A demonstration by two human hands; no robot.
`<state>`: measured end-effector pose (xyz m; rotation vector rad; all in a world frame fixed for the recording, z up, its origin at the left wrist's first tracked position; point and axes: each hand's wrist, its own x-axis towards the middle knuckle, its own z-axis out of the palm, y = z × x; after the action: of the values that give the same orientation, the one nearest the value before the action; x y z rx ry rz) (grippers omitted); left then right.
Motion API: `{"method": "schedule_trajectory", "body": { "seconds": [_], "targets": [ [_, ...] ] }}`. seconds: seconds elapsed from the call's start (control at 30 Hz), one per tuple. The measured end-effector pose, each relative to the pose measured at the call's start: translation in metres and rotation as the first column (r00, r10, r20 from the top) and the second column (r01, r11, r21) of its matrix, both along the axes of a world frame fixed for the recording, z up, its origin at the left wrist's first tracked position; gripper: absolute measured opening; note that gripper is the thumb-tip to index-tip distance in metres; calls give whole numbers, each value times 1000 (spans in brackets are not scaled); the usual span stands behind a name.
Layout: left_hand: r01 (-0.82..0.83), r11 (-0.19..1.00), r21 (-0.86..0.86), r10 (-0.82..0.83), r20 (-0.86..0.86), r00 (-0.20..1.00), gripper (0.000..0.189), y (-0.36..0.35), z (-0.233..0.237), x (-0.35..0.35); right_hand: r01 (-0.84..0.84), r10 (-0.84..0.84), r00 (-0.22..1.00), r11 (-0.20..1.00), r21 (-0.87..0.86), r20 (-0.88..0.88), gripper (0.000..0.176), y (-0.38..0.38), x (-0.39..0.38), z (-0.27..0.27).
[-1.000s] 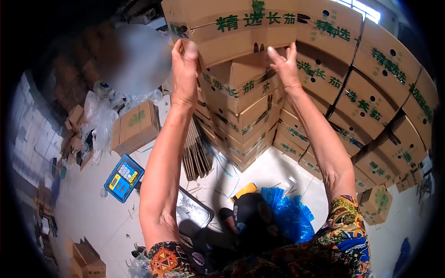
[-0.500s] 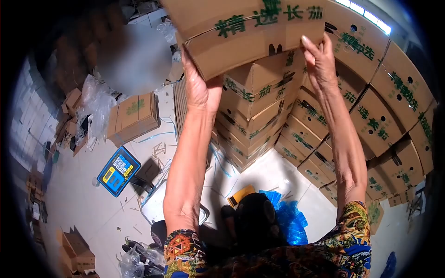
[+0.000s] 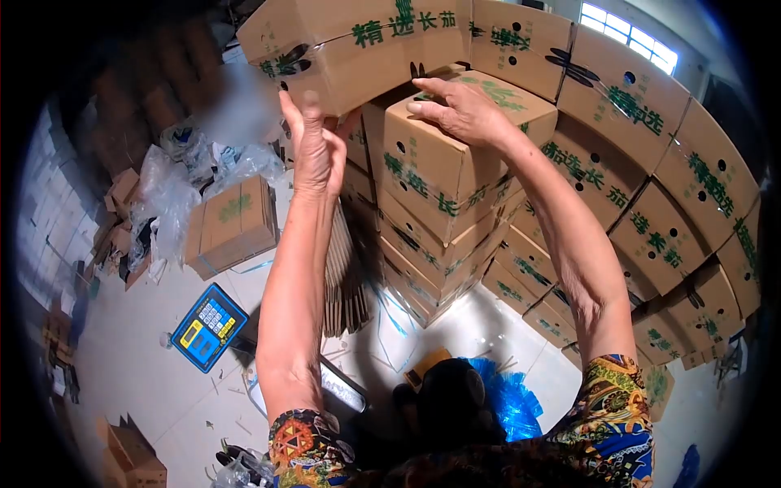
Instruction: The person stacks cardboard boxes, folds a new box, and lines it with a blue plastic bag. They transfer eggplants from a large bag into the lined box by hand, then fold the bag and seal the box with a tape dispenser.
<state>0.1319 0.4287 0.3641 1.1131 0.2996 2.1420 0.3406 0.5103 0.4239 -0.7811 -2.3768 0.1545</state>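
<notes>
A cardboard box (image 3: pixel 382 61) with green printed characters sits up on the stacked boxes at the back. My left hand (image 3: pixel 313 154) is raised at its lower left corner, fingers stretched upward and not wrapped round it. My right hand (image 3: pixel 468 114) lies palm down over the top of a nearer box (image 3: pixel 423 167), its fingers spread and pointing at the bottom edge of the upper box. This nearer box tops a column of similar cartons and has a green leaf print on its lid.
A wall of stacked cartons (image 3: pixel 606 163) curves along the right. Flattened cardboard (image 3: pixel 346 272) leans left of the column. A scale with a blue display (image 3: pixel 209 327), a bundle of cartons (image 3: pixel 232 228), plastic bags (image 3: pixel 171 195) and blue plastic (image 3: pixel 512 403) are on the floor.
The box held between both hands has moved back onto the stack. My hands have let go of it; the right has come left and down over the nearer box.
</notes>
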Motion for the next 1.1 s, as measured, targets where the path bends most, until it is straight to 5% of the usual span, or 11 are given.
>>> {"method": "schedule_trajectory", "body": {
  "seconds": [0.03, 0.13, 0.2, 0.33, 0.47, 0.5, 0.6, 0.7, 0.87, 1.0, 1.1],
  "targets": [
    [-50, 997, -61, 45, -77, 996, 113, 1, 3, 0, -6, 21, 995, 988, 153, -95, 65, 1, -1, -7],
    [-171, 972, -160, 129, -245, 961, 120, 9, 5, -9, -45, 60, 988, 993, -107, 142, 66, -15, 8, 10],
    [-181, 974, -138, 140, -264, 954, 122, 20, 4, -18, -63, 67, 989, 998, -32, 135, 62, -14, 9, 7],
    [-115, 983, -144, 107, -64, 992, 116, 40, 10, -31, -35, 33, 996, 999, 30, 78, 53, -24, 11, 5],
    [-37, 987, -155, 25, -77, 997, 92, 62, 11, -58, -12, 14, 999, 998, -57, 34, 49, -30, 7, 6],
    [-12, 991, -134, -1, -99, 995, 103, 65, 13, -58, -31, 31, 999, 1000, -4, 43, 52, -27, 7, 5],
    [-155, 979, -133, 121, -235, 964, 140, 86, 13, -38, -67, 62, 997, 993, 101, 51, 57, -19, 5, 2],
    [-534, 807, -254, 415, -399, 817, 133, 117, 15, -20, -58, 54, 998, 994, 98, 41, 55, -25, 6, 0],
    [-600, 758, -258, 421, -510, 751, 125, 117, 11, -31, -142, 156, 986, 968, 205, -54, 45, -17, 9, -6],
    [-567, 795, -216, 371, -566, 736, 129, 96, 6, -36, -132, 139, 988, 987, 94, -73, 44, -21, 7, -3],
    [-677, 730, -95, 444, -687, 575, 132, 86, -1, -25, -105, 99, 986, 994, -41, -133, 43, -31, 7, 0]
  ]
}}
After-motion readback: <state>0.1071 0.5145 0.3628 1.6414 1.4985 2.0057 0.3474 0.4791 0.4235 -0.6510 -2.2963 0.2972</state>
